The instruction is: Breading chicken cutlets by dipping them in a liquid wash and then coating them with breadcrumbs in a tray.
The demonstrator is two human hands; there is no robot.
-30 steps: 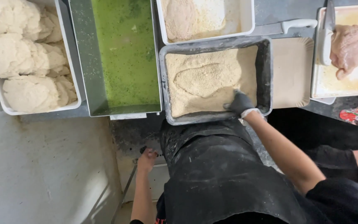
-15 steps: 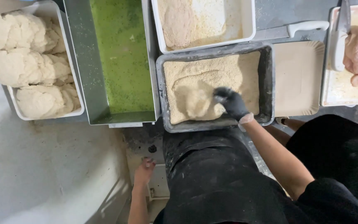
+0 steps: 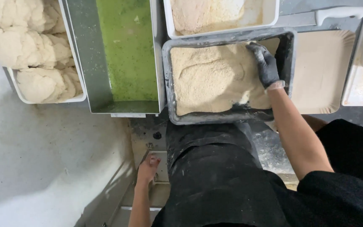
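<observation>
My right hand (image 3: 265,64), in a black glove, lies flat on the breadcrumbs at the right side of a dark grey tray (image 3: 169,96). A breaded piece (image 3: 209,75) lies half buried in the crumbs just left of the glove. My left hand (image 3: 147,169), bare, hangs low beside my black apron, fingers loosely apart, holding nothing, close to a metal ledge under the counter.
A steel pan of green liquid (image 3: 127,50) stands left of the crumb tray. Further left is a white tub of pale raw pieces (image 3: 26,50). A white tub of flour (image 3: 219,17) stands behind, a beige square plate (image 3: 322,71) and a white-handled knife (image 3: 337,14) to the right.
My right hand has moved from the tray's near edge across the crumbs to the far right corner. The left hand stayed low by the apron.
</observation>
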